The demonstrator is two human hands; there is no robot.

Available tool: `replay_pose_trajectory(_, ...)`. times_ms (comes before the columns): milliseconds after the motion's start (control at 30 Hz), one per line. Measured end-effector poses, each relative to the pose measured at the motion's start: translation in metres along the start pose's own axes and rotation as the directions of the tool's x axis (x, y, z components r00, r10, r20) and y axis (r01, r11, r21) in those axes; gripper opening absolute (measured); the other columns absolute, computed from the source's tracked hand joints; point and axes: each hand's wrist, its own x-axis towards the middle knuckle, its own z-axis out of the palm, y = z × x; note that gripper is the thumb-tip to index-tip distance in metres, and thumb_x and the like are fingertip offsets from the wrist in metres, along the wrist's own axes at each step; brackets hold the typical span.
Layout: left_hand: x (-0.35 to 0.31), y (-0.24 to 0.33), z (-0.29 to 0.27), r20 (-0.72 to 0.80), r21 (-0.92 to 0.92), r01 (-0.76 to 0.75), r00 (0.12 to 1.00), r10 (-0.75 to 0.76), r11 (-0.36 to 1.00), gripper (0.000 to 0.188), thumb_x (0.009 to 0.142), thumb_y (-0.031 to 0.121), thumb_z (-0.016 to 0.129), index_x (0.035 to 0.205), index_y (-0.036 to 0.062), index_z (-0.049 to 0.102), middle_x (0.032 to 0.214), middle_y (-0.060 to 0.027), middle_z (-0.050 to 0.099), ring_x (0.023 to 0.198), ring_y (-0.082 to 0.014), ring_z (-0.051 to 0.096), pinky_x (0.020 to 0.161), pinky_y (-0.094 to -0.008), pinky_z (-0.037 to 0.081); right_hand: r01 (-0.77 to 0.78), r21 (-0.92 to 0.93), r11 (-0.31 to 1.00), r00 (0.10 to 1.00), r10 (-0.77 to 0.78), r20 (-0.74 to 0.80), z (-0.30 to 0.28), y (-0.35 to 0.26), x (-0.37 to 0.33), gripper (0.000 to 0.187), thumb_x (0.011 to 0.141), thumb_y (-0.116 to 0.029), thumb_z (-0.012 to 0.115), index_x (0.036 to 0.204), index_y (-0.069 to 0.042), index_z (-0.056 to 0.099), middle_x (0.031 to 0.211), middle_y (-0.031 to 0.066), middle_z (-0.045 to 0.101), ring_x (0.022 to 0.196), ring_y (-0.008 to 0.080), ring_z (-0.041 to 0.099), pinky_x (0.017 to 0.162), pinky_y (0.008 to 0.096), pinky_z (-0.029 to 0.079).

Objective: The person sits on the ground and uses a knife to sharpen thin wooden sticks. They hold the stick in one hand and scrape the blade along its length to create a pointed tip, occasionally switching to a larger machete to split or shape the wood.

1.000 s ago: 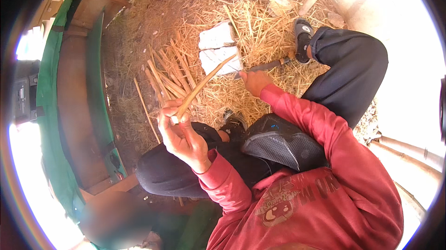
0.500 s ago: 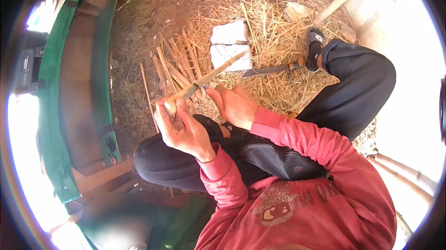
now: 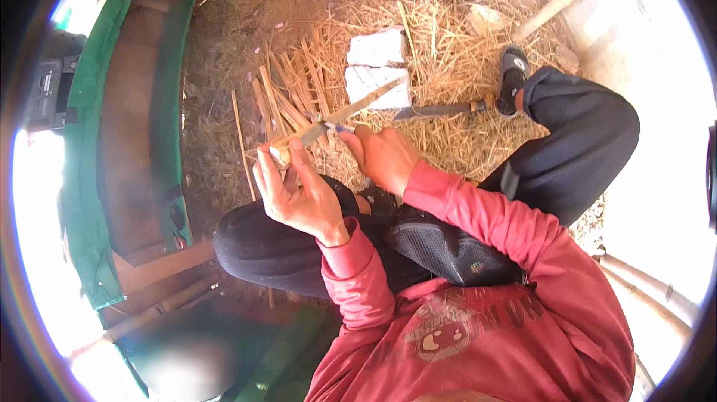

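My left hand [image 3: 299, 196] pinches a split bamboo strip [image 3: 358, 105] close to its pale near end. From there the strip slants up to the right, its far end over a white block [image 3: 376, 87]. My right hand [image 3: 386, 157] is closed round a slim, pen-like tool [image 3: 340, 128] with some blue on it. The tool's tip meets the strip a little beyond my left fingers, and most of its body is hidden in my grip. To the right of the block, a large knife [image 3: 441, 110] with a dark blade and wooden handle lies on the straw.
Several split bamboo strips [image 3: 287, 96] lie in a loose pile beyond my left hand. A second white block [image 3: 377, 48] touches the first. Straw [image 3: 448, 36] covers the ground. A green-edged wooden frame [image 3: 93, 148] stands at left, a pale wall [image 3: 657, 88] at right.
The view has shifted slightly. My right hand has moved a little relative to the strip, and more of the pen-like tool shows. Both grips stay the same.
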Motion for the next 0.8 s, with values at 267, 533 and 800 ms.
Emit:
replay_pose_trajectory(267, -0.001, 0.015, 0.002, 0.069, 0.106, -0.049, 0.997, 0.042, 0.993, 0.03, 0.089, -0.004, 0.068, 0.116, -0.0131, 0.06, 0.1, -0.0148, 0.062, 0.082, -0.0188, 0.066, 0.063, -0.0258, 0.061, 0.044, -0.247, 0.968, 0.992, -0.012, 0.129, -0.008, 0.009, 0.003, 0.033, 0.106, -0.03, 0.038, 0.11, -0.011, 0.065, 0.083, 0.0157, 0.07, 0.063, 0.036, 0.068, 0.053, 0.0487, 0.055)
replay_pose_trajectory(533, 0.0, 0.005, 0.004, 0.059, -0.053, -0.04, 0.997, 0.043, 0.998, 0.03, 0.092, -0.001, 0.067, 0.12, -0.009, 0.06, 0.107, -0.0126, 0.065, 0.089, -0.0167, 0.065, 0.072, -0.0271, 0.056, -0.015, 0.153, 0.988, 1.0, 0.017, -0.013, 0.006, 0.004, 0.004, 0.052, 0.103, -0.044, 0.042, 0.095, 0.001, 0.067, 0.064, 0.0271, 0.063, 0.058, 0.0451, 0.063, 0.052, 0.051, 0.052)
replay_pose_trajectory(800, 0.0, 0.003, -0.004, 0.06, -0.007, 0.064, 0.996, -0.064, 0.998, 0.028, 0.095, 0.007, 0.065, 0.12, -0.0047, 0.062, 0.098, -0.0077, 0.07, 0.08, -0.0092, 0.061, 0.068, -0.0229, 0.049, 0.156, -0.017, 0.988, 0.988, -0.156, -0.006, 0.0, -0.012, 0.001, 0.04, 0.103, -0.036, 0.046, 0.101, -0.001, 0.066, 0.06, 0.0244, 0.061, 0.059, 0.0428, 0.064, 0.052, 0.0501, 0.052)
